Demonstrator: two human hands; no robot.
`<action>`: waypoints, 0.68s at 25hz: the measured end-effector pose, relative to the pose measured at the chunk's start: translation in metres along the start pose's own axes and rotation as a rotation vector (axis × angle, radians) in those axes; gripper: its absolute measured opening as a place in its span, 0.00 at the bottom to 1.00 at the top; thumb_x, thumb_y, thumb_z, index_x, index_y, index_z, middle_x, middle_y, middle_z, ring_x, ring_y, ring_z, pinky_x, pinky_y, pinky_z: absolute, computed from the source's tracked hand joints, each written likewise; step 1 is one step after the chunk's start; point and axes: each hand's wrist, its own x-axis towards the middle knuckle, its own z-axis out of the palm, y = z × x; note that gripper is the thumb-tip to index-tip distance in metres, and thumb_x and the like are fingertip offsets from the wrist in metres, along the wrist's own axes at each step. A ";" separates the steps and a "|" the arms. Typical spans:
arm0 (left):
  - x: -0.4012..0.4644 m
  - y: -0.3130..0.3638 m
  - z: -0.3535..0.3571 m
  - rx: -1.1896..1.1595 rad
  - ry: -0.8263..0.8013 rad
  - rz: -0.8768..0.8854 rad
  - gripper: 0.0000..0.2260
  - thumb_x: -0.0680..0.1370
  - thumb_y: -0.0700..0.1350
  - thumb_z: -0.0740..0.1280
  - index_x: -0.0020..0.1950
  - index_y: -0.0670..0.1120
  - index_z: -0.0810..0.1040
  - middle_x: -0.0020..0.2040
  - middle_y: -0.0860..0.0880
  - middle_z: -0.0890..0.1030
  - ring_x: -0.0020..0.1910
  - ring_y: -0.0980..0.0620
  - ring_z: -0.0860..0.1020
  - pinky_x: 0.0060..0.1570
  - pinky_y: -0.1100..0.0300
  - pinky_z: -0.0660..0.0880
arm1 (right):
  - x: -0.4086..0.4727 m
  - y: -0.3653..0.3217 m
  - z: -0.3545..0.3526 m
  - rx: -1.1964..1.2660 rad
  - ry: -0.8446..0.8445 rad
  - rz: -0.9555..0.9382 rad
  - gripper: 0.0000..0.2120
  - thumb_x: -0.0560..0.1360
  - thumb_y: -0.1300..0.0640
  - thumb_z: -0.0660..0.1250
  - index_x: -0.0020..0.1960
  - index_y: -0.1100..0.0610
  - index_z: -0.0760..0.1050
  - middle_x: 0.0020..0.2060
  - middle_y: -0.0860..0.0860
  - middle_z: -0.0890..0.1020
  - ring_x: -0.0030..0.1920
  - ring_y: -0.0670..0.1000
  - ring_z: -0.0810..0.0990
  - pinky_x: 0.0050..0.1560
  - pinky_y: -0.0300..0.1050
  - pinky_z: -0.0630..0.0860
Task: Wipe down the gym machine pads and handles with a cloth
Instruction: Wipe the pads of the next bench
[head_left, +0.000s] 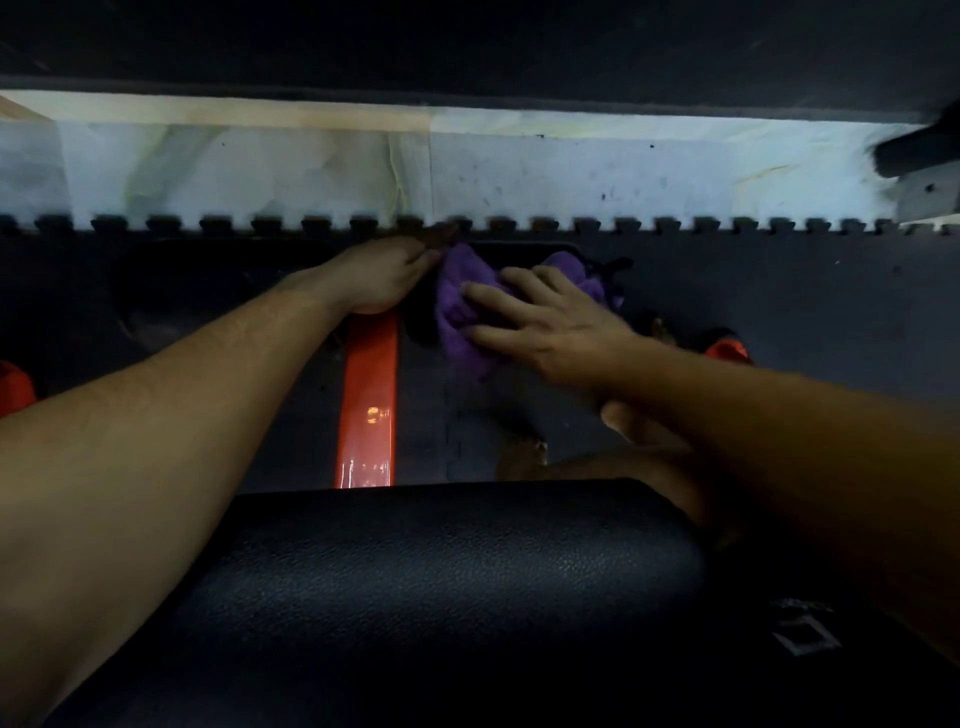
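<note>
A purple cloth (460, 312) lies bunched over a dark part of the gym machine, low down and ahead of me. My right hand (545, 322) presses on the cloth with its fingers spread and straight. My left hand (379, 280) rests at the far end of the orange frame bar (366, 405), with its fingertips touching the cloth's left edge; whether they pinch the cloth is hidden. A black textured pad (441, 582) fills the near foreground beneath my arms.
Black interlocking floor mats (779, 291) cover the ground, ending at a white marble strip (311, 171). Orange end caps sit at far left (15, 389) and right (727, 351). A bare foot (639, 431) shows under my right forearm. The scene is dim.
</note>
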 end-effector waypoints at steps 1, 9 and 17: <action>-0.001 0.007 -0.001 -0.005 0.027 -0.004 0.22 0.88 0.51 0.54 0.78 0.42 0.69 0.77 0.45 0.70 0.75 0.47 0.69 0.73 0.58 0.64 | -0.020 0.016 -0.001 -0.021 -0.037 -0.085 0.23 0.73 0.55 0.62 0.68 0.52 0.75 0.73 0.61 0.70 0.64 0.69 0.74 0.58 0.63 0.73; 0.007 0.015 -0.001 0.033 0.111 -0.062 0.23 0.88 0.47 0.53 0.84 0.48 0.57 0.83 0.45 0.59 0.81 0.46 0.59 0.76 0.58 0.56 | -0.025 0.032 -0.028 -0.027 0.080 -0.102 0.22 0.75 0.58 0.69 0.68 0.53 0.72 0.69 0.58 0.72 0.57 0.65 0.74 0.50 0.59 0.74; 0.011 0.016 0.003 0.032 0.073 -0.117 0.24 0.88 0.50 0.51 0.85 0.48 0.53 0.83 0.42 0.59 0.80 0.41 0.62 0.77 0.50 0.61 | -0.039 0.031 -0.003 -0.220 -0.109 -0.496 0.07 0.71 0.55 0.66 0.38 0.54 0.81 0.60 0.53 0.80 0.54 0.61 0.75 0.46 0.54 0.73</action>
